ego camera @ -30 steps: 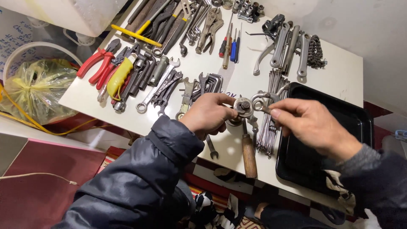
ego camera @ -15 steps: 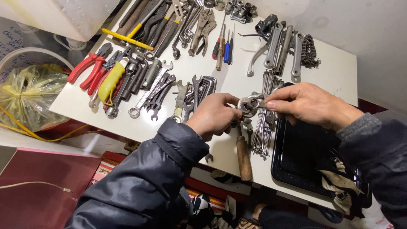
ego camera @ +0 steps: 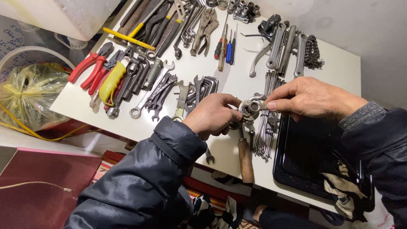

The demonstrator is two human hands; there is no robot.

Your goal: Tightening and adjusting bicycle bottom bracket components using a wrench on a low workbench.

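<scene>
Small round metal fitting [ego camera: 249, 108], grey and ring-shaped, held just above the white tabletop [ego camera: 237, 80], pinched between both hands so neither lets it turn. Left hand [ego camera: 212, 116] closed around its near side, fingers curled tight, bracing it from below. Right hand [ego camera: 311, 98] closed from the far side, thumb and forefinger nipping the fitting's edge, apparently for fine twisting. Just under the grip, a wooden-handled tool [ego camera: 245, 159] and a bundle of thin steel spokes [ego camera: 267, 123], laid within easy reach. Right of the grip, a black tray [ego camera: 296, 169] with a rag. Left of the grip, spanners [ego camera: 159, 91] in a row, then red-handled pliers [ego camera: 91, 65]; beyond it, screwdrivers [ego camera: 224, 46].
</scene>
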